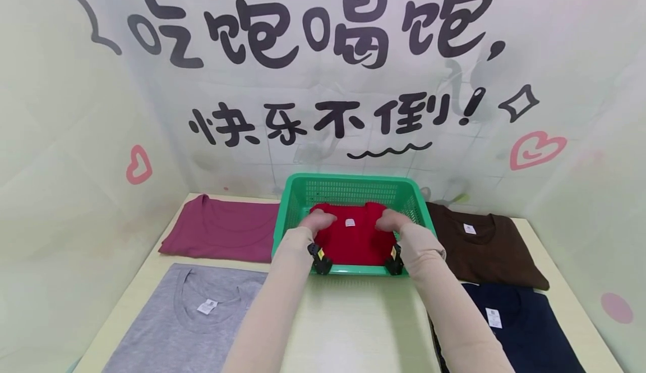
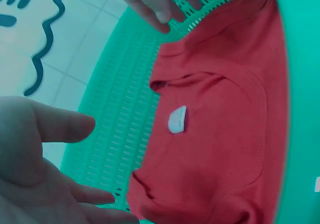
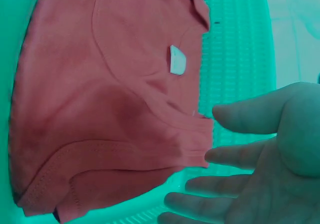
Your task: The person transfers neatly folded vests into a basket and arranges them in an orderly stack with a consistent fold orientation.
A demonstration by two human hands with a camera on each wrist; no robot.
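Note:
A folded red shirt with a white neck label lies inside a green plastic basket. My left hand is at the shirt's left shoulder, and my right hand is at its right shoulder. In the left wrist view the thumb and fingers of the left hand are spread beside the shirt, holding nothing. Straight fingers of the right hand reach to the shirt's edge in the right wrist view, with one fingertip at the fabric and no grip on it.
Left of the basket lie a folded maroon shirt and, nearer, a grey shirt. To the right are a brown shirt and a navy shirt. Behind the table hangs a printed white curtain.

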